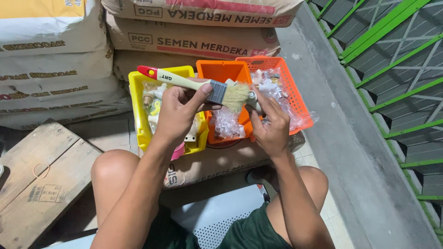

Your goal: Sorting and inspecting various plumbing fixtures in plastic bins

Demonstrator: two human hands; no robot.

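Note:
My left hand point(177, 113) grips a paintbrush point(194, 85) with a cream handle, red tip and pale bristles, held level over the bins. The bristles touch a small white pipe fitting point(253, 97) that my right hand point(270, 124) holds over the orange bin point(221, 71). Below the hands sit a yellow bin point(138, 110), the orange bin and an orange mesh basket point(290, 87), all holding small white fittings, some in clear bags.
Stacked paper cement sacks point(194, 44) stand behind and under the bins. A wooden crate point(41, 170) with a rubber band lies at the left. A grey concrete ledge point(341, 138) and green metal railing point(397, 69) run along the right. My bare knees are below.

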